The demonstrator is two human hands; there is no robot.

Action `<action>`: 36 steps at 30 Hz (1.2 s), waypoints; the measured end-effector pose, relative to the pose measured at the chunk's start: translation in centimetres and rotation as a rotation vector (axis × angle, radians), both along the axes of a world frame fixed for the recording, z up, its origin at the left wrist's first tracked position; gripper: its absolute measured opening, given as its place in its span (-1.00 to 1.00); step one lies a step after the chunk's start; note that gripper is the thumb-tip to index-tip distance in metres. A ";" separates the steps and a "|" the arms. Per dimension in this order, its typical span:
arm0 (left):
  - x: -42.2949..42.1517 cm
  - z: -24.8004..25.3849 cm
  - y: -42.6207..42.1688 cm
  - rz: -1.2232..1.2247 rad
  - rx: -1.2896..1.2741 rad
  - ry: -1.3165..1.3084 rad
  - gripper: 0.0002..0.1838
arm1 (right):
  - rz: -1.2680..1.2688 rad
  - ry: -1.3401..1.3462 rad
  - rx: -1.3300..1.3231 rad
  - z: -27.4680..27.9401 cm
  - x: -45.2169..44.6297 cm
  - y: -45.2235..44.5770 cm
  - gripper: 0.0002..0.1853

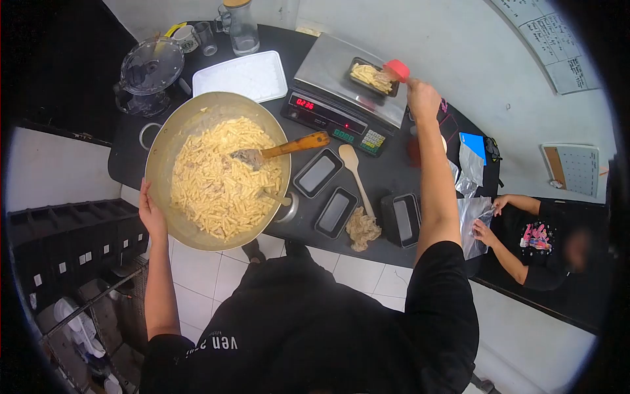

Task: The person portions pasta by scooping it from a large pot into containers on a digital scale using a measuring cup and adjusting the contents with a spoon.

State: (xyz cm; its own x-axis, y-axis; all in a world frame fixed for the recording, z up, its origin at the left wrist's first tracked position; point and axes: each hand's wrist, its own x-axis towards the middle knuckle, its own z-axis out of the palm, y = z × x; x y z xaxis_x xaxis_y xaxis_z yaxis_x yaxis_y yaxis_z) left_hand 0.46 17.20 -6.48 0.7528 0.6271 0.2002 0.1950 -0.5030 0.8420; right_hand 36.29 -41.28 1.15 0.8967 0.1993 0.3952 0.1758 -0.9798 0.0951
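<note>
My left hand (pixel 151 211) holds the left rim of a large round pan (pixel 155 167) full of creamy pasta (pixel 216 177). A wooden-handled spatula (pixel 295 146) rests in the pasta. My right hand (pixel 423 100) is closed on a red scoop (pixel 396 70), tilted at the right edge of a black tray (pixel 355 77) with pasta in it. That tray sits on the steel plate of a scale (pixel 321 65) whose red display reads 0.236. Empty black trays (pixel 317 172) and a wooden spoon (pixel 354 171) lie in front of the scale.
A white lid (pixel 241 77), a glass jug (pixel 244 33), cups and a clear-lidded container (pixel 152 65) stand at the back left. A crumpled cloth (pixel 362 229) lies by the front edge. At the right, another person's hands (pixel 484 231) handle clear plastic.
</note>
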 end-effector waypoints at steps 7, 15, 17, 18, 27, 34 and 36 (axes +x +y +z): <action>0.1 0.0 0.1 0.017 0.006 0.006 -0.66 | 0.024 -0.131 -0.064 0.6 -1.7 0.0 -0.81; 0.1 -0.5 0.2 0.030 -0.073 -0.042 -0.68 | 0.086 -0.188 -0.027 0.5 -2.5 1.5 -0.80; 0.0 -0.7 0.6 0.030 -0.038 -0.041 -0.68 | 0.048 -0.200 0.047 0.0 -2.3 1.5 -0.81; 0.0 -0.7 0.6 0.010 -0.011 -0.048 -0.68 | -0.100 -0.057 0.111 -1.0 -1.4 0.9 -0.79; 0.3 -0.9 -0.2 0.132 -0.097 -0.138 -0.61 | -0.084 0.368 1.508 3.6 -2.6 6.3 -0.69; 0.1 -1.4 0.2 0.156 -0.079 -0.108 -0.61 | 0.610 0.561 0.380 3.2 -12.2 30.1 -0.76; 0.1 -1.1 -0.1 0.150 -0.079 -0.127 -0.61 | 0.691 0.404 -0.043 -0.2 -14.3 35.2 -0.79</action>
State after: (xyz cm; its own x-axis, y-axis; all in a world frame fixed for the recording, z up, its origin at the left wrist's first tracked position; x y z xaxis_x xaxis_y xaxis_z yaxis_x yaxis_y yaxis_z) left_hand 0.59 17.14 -7.63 0.6218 0.7477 0.2332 0.1527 -0.4078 0.9002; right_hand 21.94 -6.09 0.98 0.6373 0.7693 0.0459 0.7703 -0.6339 -0.0698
